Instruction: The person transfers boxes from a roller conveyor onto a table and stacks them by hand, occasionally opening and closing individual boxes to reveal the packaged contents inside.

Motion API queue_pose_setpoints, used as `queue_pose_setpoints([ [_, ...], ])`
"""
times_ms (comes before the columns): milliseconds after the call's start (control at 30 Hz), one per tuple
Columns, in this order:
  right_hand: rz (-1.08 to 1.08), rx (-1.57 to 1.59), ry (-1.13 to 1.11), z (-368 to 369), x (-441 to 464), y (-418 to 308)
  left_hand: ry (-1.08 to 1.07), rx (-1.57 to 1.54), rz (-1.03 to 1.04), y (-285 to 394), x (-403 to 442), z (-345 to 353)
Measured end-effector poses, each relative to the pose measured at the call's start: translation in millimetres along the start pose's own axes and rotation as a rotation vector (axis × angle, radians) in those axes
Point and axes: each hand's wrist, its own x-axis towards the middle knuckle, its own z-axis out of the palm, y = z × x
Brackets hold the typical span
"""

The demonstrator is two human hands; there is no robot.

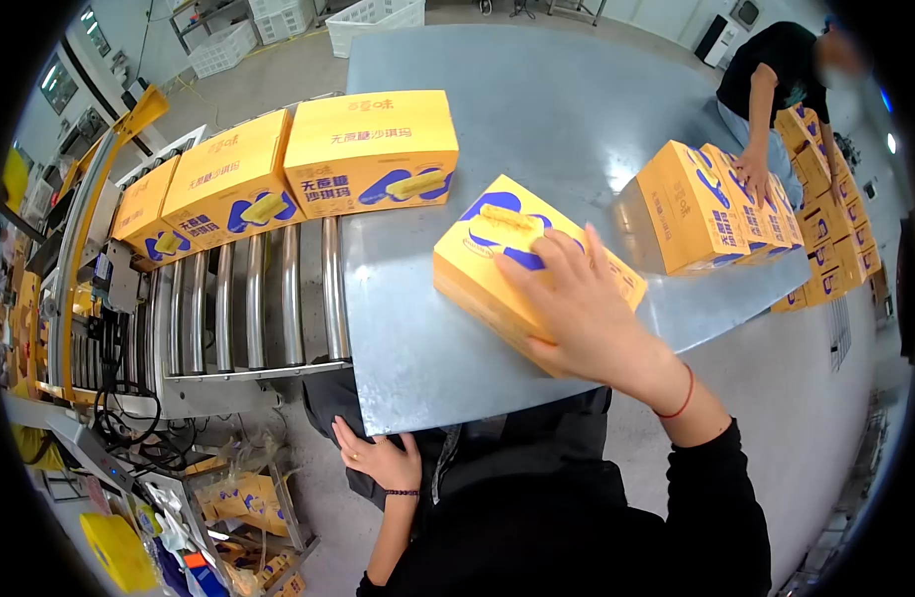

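A yellow printed carton (497, 298) lies askew on the metal table (417, 368), its blue-patterned face turned up. My right hand (587, 308) grips it near one edge, fingers spread over the upper face and thumb against the side. Down by the table's front edge, my left hand (378, 458) rests against the dark clothing on my lap, fingers apart and holding nothing. To the left, a row of similar yellow cartons (368, 134) stands end to end, reaching from the table onto the roller conveyor (258, 298).
Across the table at right, a co-worker's hand (754, 171) rests on a group of yellow cartons (676, 214). More cartons (825, 239) are stacked behind. White crates (373, 20) stand at the back. A cluttered cart (248, 497) and cables (124, 408) sit at lower left.
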Motion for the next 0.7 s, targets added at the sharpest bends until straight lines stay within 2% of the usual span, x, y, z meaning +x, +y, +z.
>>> queue_pose_setpoints([
  [67, 0.010, -0.081, 0.148, -0.4, -5.1, -14.4, 0.017, 0.000, 0.041, 1.4, -10.0, -11.2],
  [100, 0.002, -0.029, 0.266, 21.0, 28.0, -12.2, 0.116, 0.067, 0.092, -25.5, 39.5, 2.7],
  [133, 0.018, -0.044, 0.297, 17.7, 23.2, 6.8, 0.107, 0.012, 0.076, -3.9, 27.5, 20.1],
  [233, 0.087, 0.018, 0.343, 30.4, 28.9, 26.7, 0.067, 0.048, 0.058, -6.3, 5.2, 3.0],
  [300, 0.315, -0.051, 0.465, 38.3, 35.9, 61.0, 0.072, 0.088, 0.031, -2.6, 3.5, 6.5],
  [433, 0.713, -0.141, 0.420, 38.3, 23.6, 155.1, 0.067, 0.098, 0.022, 2.8, 6.4, 5.5],
  [600, 0.877, -0.007, 0.362, 29.2, -35.0, 250.2, 0.098, 0.057, 0.050, -0.9, 7.3, 9.5],
  [700, 0.957, -0.021, 0.283, 32.2, -34.0, 287.7, 0.100, 0.044, 0.052, 0.8, 10.0, 6.8],
])
